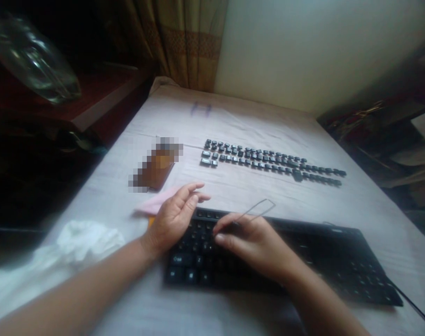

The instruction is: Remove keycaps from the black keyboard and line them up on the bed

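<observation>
A black keyboard [324, 254] lies across the pale sheet below my hands. Keys sit on its left part, while much of its middle is dark and hard to make out. My right hand [256, 238] is closed over the keyboard, thumb and fingers pinching a bent wire tool [253, 208] whose loop points up and away. Whatever lies under those fingertips is hidden. Over the keyboard's left end, my left hand [175, 214] has its fingers stretched out and apart, holding nothing. Beyond the keyboard, several loose black keycaps [259, 164] are laid out in rows.
A phone-like brown object [156, 170], partly pixelated, lies left of the keycaps. Pink cloth or paper [152, 204] is beside my left wrist. White crumpled cloth [88, 240] lies at left. A cable [411, 301] leaves the keyboard's right end. A dark red table [107, 95] stands left.
</observation>
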The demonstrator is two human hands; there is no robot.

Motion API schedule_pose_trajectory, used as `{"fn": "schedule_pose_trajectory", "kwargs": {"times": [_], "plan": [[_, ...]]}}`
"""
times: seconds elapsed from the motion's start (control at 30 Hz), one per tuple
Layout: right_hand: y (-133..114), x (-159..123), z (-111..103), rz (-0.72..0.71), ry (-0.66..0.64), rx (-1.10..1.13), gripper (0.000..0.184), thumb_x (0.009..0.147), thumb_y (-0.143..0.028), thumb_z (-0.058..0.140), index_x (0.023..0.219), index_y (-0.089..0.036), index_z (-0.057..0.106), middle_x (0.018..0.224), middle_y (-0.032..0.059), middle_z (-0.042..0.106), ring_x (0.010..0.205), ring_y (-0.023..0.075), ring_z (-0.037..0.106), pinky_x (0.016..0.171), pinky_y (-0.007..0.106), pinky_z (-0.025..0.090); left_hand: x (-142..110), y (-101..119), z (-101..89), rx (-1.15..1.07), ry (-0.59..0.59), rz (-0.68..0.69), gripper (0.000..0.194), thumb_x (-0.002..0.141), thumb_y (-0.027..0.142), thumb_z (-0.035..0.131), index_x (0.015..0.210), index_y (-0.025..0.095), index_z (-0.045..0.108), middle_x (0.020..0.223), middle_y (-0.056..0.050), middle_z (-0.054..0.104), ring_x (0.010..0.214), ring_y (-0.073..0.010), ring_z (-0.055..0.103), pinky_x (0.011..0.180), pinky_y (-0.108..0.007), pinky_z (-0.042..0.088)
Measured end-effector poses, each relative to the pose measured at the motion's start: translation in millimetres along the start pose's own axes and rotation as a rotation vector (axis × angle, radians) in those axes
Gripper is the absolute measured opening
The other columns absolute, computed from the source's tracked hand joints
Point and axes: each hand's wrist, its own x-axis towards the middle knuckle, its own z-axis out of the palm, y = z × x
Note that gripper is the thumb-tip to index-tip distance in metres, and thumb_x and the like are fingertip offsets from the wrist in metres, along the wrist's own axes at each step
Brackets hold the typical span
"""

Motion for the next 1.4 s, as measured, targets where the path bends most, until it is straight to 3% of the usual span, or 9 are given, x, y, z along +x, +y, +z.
{"fn": "schedule_pose_trajectory", "kwargs": {"times": [0.17, 0.5, 0.73, 1.0, 1.2, 1.4], "plan": [[-4, 5, 0, -0.014, -0.057, -0.125, 0.013, 0.081, -0.030, 0.065, 0.084, -0.019, 0.071, 0.062, -0.0018, 0.061, 0.057, 0.0135, 0.053, 0.055, 0.024, 0.044, 0, -2, 0.1, -0.003, 0.008, 0.021, 0.032, 0.101, 0.032, 0.044, 0.129, 0.023, 0.055, 0.108, -0.005, 0.075, 0.107, -0.0204, 0.067, 0.100, -0.038, 0.047], [-19, 9, 3, -0.097, -0.134, -0.324, 0.005, 0.085, -0.016, 0.063, 0.082, -0.018, 0.066, 0.065, -0.0018, 0.063, 0.060, 0.0128, 0.059, 0.059, 0.022, 0.045, 0, -2, 1.2, -0.014, -0.001, 0.023, 0.033, 0.100, 0.033, 0.044, 0.129, 0.022, 0.055, 0.109, -0.006, 0.075, 0.107, -0.0205, 0.068, 0.100, -0.037, 0.047], [-18, 6, 15, -0.247, -0.144, -0.458, 0.010, 0.088, -0.012, 0.059, 0.081, -0.018, 0.063, 0.075, 0.0025, 0.068, 0.068, 0.0151, 0.062, 0.066, 0.025, 0.046, 1, -3, 1.2, -0.003, -0.001, 0.025, 0.033, 0.100, 0.033, 0.045, 0.129, 0.021, 0.055, 0.110, -0.006, 0.075, 0.108, -0.0209, 0.067, 0.100, -0.037, 0.047], [0, 1, 12, -0.190, 0.002, -0.237, 0.003, 0.088, -0.018, 0.058, 0.090, -0.019, 0.060, 0.076, 0.0011, 0.066, 0.070, 0.0161, 0.063, 0.067, 0.026, 0.048, -1, -1, 0.3, 0.033, -0.001, 0.047, 0.033, 0.100, 0.033, 0.045, 0.129, 0.021, 0.055, 0.109, -0.006, 0.075, 0.108, -0.0208, 0.067, 0.100, -0.037, 0.048], [4, -2, 16, -0.226, 0.072, -0.149, 0.003, 0.089, -0.022, 0.059, 0.088, -0.020, 0.060, 0.080, 0.0020, 0.068, 0.074, 0.0162, 0.065, 0.072, 0.028, 0.051, 0, -1, 1.6, 0.090, -0.006, 0.070, 0.032, 0.101, 0.030, 0.042, 0.129, 0.021, 0.054, 0.108, -0.006, 0.076, 0.108, -0.0202, 0.068, 0.100, -0.038, 0.049], [11, -1, 15, -0.164, 0.118, 0.113, 0.009, 0.089, -0.028, 0.061, 0.086, -0.020, 0.060, 0.076, 0.0022, 0.069, 0.067, 0.0153, 0.066, 0.064, 0.028, 0.054, 1, 1, 2.0, 0.120, -0.009, 0.072, 0.032, 0.100, 0.028, 0.041, 0.127, 0.020, 0.055, 0.107, -0.006, 0.076, 0.107, -0.0198, 0.069, 0.098, -0.037, 0.050]]}}
